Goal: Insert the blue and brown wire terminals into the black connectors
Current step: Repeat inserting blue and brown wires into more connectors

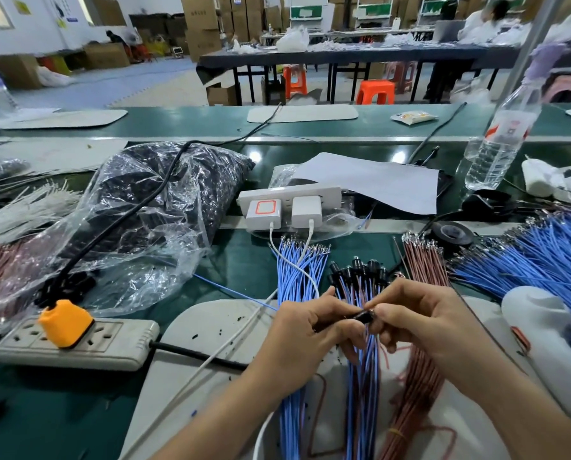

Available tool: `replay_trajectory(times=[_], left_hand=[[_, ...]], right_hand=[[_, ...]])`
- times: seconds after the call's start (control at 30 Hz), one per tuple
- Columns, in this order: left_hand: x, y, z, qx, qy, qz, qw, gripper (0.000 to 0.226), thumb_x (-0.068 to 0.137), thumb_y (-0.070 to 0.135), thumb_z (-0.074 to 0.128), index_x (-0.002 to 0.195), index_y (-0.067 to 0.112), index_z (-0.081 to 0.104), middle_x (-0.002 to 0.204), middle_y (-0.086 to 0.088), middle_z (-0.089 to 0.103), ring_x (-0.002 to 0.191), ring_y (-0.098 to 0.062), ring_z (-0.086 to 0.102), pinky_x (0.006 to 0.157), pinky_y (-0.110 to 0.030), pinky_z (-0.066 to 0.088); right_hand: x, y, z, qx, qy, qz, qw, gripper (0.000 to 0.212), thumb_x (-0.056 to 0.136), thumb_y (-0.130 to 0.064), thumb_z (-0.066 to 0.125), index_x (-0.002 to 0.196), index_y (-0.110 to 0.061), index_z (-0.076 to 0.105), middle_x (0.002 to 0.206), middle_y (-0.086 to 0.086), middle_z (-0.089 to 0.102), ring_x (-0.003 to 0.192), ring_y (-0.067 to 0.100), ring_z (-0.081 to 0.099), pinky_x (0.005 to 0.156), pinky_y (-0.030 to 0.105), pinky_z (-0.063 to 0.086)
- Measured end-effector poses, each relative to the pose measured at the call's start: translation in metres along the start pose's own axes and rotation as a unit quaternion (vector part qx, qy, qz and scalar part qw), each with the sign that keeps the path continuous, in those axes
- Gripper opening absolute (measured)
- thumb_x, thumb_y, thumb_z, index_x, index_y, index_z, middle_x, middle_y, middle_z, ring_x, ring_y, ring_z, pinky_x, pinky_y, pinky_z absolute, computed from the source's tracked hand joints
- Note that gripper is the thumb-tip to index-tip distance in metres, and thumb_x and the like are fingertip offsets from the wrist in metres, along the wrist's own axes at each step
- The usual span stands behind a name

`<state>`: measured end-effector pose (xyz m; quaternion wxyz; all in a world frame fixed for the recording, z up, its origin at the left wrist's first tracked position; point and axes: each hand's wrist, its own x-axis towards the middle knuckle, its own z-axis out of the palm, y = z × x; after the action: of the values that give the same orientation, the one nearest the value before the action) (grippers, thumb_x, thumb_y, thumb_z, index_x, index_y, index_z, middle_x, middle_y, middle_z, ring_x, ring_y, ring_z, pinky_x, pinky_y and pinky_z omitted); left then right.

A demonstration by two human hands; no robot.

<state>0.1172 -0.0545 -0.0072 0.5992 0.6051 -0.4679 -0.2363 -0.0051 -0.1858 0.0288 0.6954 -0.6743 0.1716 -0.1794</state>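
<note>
My left hand and my right hand meet over the white mat, both pinching one small black connector between their fingertips. Blue and brown wires hang down from between the hands. Just beyond them lies a cluster of black connectors with blue and brown wires fitted. A bundle of loose blue wires lies to the left of it, and a bundle of brown wires to the right. The terminal inside the pinched connector is hidden by my fingers.
A clear plastic bag of black parts lies at the left. A power strip with an orange plug sits in front of it. A white socket strip with chargers, a water bottle, black tape and a big fan of blue wires lie around.
</note>
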Motion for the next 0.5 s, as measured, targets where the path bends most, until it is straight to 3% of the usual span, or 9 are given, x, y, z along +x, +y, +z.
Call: replay_trajectory(times=[0.2,0.33,0.5], left_hand=[[0.0,-0.0011,0.0003,0.046,-0.008,0.022,0.999,0.01,0.085,0.01,0.066,0.091,0.019,0.067,0.073,-0.004,0.074,0.056,-0.007,0.067,0.113,-0.016,0.019],[0.0006,-0.0005,-0.0005,0.033,-0.012,0.013,0.999,0.012,0.085,0.007,0.067,0.089,0.019,0.067,0.072,0.004,0.072,0.058,-0.004,0.068,0.114,-0.018,0.019],[-0.0006,0.0009,-0.0019,0.027,-0.019,0.02,0.999,0.01,0.085,0.01,0.067,0.088,0.019,0.067,0.074,-0.004,0.074,0.06,-0.008,0.069,0.115,-0.021,0.022]], right_hand=[[0.0014,-0.0026,-0.0036,-0.003,-0.005,0.043,0.999,0.015,0.081,0.01,0.058,0.071,0.004,0.066,0.057,0.016,0.058,0.046,0.017,0.051,0.043,0.02,0.043],[0.0004,-0.0025,-0.0037,-0.008,-0.019,0.04,0.999,0.008,0.082,0.009,0.06,0.078,0.007,0.066,0.062,0.017,0.063,0.052,0.019,0.058,0.049,0.023,0.05],[-0.0008,-0.0022,-0.0063,-0.031,-0.039,0.026,0.998,0.007,0.08,0.004,0.064,0.076,0.0,0.068,0.068,0.021,0.067,0.058,0.023,0.064,0.055,0.026,0.054]])
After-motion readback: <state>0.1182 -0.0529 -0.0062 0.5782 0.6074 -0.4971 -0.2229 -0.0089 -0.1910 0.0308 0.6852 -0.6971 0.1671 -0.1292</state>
